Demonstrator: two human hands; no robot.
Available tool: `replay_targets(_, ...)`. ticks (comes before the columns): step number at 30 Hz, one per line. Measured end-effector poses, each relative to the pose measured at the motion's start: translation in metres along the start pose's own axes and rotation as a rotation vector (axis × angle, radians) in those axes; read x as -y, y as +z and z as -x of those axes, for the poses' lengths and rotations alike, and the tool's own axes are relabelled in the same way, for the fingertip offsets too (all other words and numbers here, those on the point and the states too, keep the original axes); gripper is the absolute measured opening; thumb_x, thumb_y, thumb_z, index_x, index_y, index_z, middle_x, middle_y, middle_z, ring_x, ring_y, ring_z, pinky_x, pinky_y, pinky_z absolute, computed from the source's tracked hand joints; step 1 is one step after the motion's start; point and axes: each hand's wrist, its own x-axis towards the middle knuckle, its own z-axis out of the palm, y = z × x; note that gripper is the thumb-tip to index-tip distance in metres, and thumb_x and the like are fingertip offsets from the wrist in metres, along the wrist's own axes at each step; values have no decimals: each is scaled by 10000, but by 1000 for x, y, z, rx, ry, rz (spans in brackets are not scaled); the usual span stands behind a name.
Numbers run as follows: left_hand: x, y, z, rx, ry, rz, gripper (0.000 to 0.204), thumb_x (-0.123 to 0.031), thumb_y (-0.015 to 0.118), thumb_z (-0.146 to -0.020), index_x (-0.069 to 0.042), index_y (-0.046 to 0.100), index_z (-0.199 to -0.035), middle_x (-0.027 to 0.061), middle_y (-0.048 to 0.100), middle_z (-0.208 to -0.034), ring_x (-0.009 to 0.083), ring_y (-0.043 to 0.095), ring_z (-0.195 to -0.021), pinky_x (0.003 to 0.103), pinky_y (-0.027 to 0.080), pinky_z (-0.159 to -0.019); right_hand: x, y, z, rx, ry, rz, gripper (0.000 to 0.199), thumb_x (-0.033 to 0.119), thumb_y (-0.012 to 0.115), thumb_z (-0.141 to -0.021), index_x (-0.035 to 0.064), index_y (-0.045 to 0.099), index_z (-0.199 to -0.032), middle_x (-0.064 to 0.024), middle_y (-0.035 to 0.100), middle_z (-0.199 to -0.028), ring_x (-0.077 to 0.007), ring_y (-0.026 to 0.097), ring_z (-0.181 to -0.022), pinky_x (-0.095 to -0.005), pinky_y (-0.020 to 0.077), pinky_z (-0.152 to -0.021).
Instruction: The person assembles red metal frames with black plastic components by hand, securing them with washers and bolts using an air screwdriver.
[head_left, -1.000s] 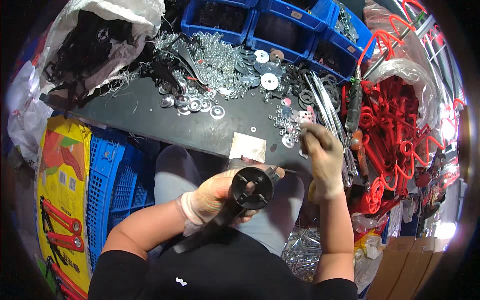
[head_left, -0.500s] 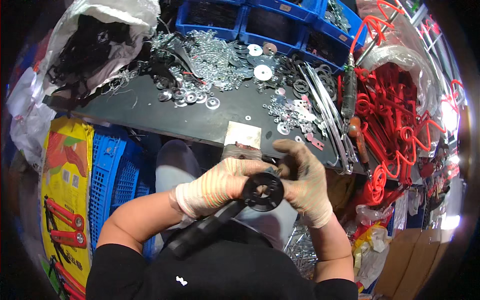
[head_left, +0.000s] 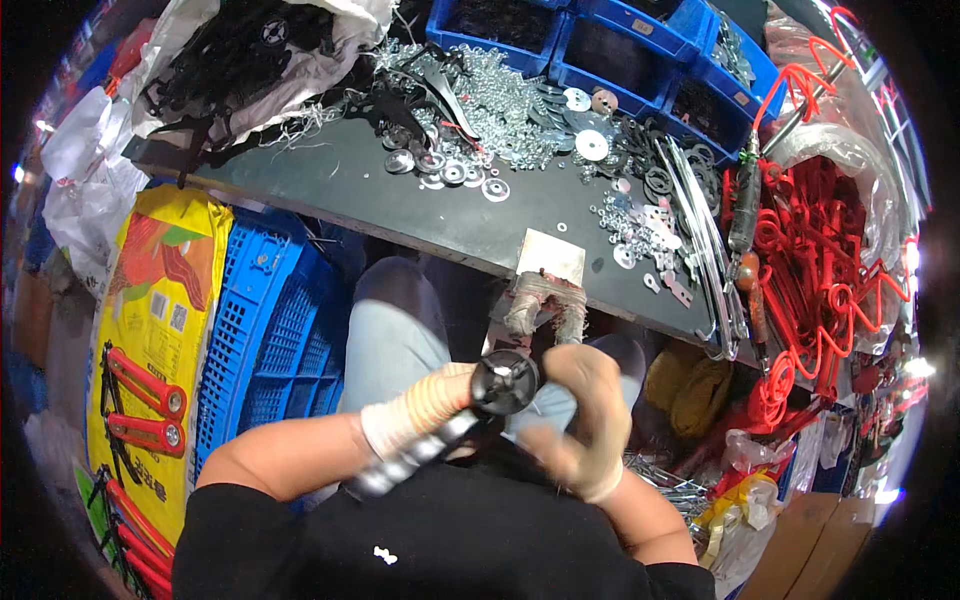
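Observation:
My left hand (head_left: 440, 395), in a striped knit glove, is closed round a long black part with a round spoked end (head_left: 505, 382). The round end faces up, and the shaft runs down to the lower left, smeared by motion. My right hand (head_left: 585, 420), gloved as well, is blurred just right of the round end. Its thumb and fingers stand apart with nothing seen between them. Beyond both hands, a cloth-wrapped metal fixture (head_left: 548, 300) juts from the table edge below a pale square block (head_left: 552, 257).
The dark table (head_left: 370, 200) holds heaped small metal parts (head_left: 500, 100), washers (head_left: 455, 172) and metal rods (head_left: 695, 230). Blue bins (head_left: 500, 30) stand behind. An air screwdriver (head_left: 745, 210) hangs at right beside red parts (head_left: 810, 250). A blue crate (head_left: 270, 320) stands left.
My right hand has drawn back from the round end and moved lower. The black part has shifted slightly left in my left hand. The whole view has turned, so the table appears further right.

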Motion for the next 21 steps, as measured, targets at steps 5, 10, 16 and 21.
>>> replay_targets(5,40,-13,-80,-120,300,133,352,-227,585,-916,-79,525,-1230,20,591,-1065,96,544,-980,278,464,-842,-17,20,-8,575,-386,-159,330,399,700,-663,109,658,-814,-22,508,-566,-219,544,-585,-345,414,-586)
replay_targets(10,-108,-41,-96,-604,898,-1404,134,-74,570,-780,-31,675,-851,142,657,-879,334,637,-770,375,530,-706,-32,14,-18,700,-395,-114,225,291,668,-645,108,539,-622,-6,428,-478,-205,457,-465,-330,332,-474)
replay_targets(16,-194,-54,-227,-680,807,-2059,191,-105,575,-799,-33,600,-974,185,615,-867,380,600,-863,434,482,-793,-51,-18,-61,721,-222,-820,302,296,695,-751,44,644,-910,-95,624,-781,-311,589,-737,-390,469,-676)
replay_targets(21,-199,-42,-222,-659,719,-1814,180,-154,547,-846,-51,566,-992,225,615,-929,405,585,-908,452,467,-785,-179,-114,-134,8,163,1017,220,238,654,-803,77,673,-950,-104,651,-913,-261,634,-853,-360,496,-797)
